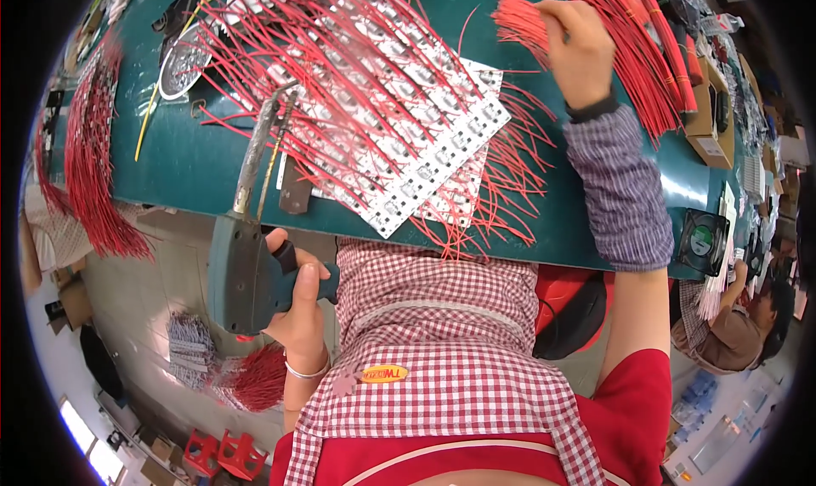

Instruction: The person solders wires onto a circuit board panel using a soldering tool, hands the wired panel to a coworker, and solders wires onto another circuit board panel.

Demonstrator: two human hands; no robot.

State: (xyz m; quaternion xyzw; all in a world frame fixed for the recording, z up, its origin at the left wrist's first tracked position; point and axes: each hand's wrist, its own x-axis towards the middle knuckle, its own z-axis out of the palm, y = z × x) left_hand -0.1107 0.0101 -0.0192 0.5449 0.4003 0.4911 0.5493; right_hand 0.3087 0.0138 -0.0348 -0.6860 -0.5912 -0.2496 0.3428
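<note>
In my left hand (299,295) is a dark green soldering gun (240,275), its fingers wrapped round the handle. The gun's metal tip and thin feed tube point up over the left side of a white circuit board panel (438,167). Many red wires (319,86) stick out across that panel, which lies at a slant on other boards. My right hand (582,51), at the far right of the panel, pinches the end of a small bundle of short red wires (521,28). A striped sleeve covers that forearm.
Longer red wire bundles (633,56) lie at the back right beside a cardboard box (712,116). A small black fan (702,241) sits at the right edge. Wired boards (89,146) hang over the left edge. A round dish (184,62) stands back left. Another person (738,320) sits at right.
</note>
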